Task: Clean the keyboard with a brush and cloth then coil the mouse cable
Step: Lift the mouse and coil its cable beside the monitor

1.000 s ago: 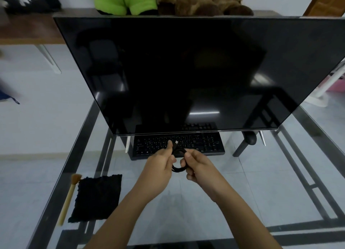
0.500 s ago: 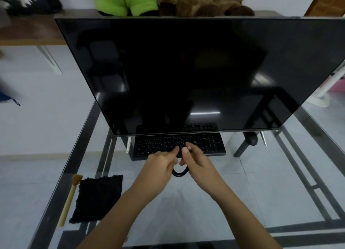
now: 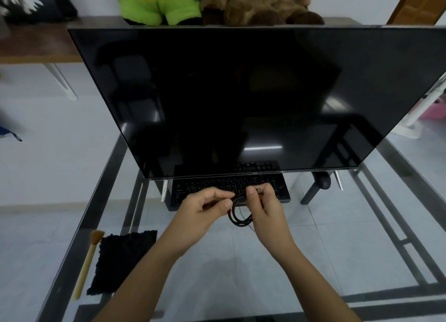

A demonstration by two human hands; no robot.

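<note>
A dark monitor (image 3: 241,99) is standing on a glass table (image 3: 96,201), with the keyboard (image 3: 229,188) lying under its lower edge. A black cloth (image 3: 120,261) is lying by the table's left edge, touching the brush (image 3: 88,266) on its left. In front of the keyboard, the left hand (image 3: 205,213) and right hand (image 3: 265,208) are both pinching the cable (image 3: 239,221) between thumb and fingers, and its small black coil is hanging between them.

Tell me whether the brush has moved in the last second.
No. The brush lies as before, alongside the left edge of the black cloth, bristles pointing toward the monitor.
</note>
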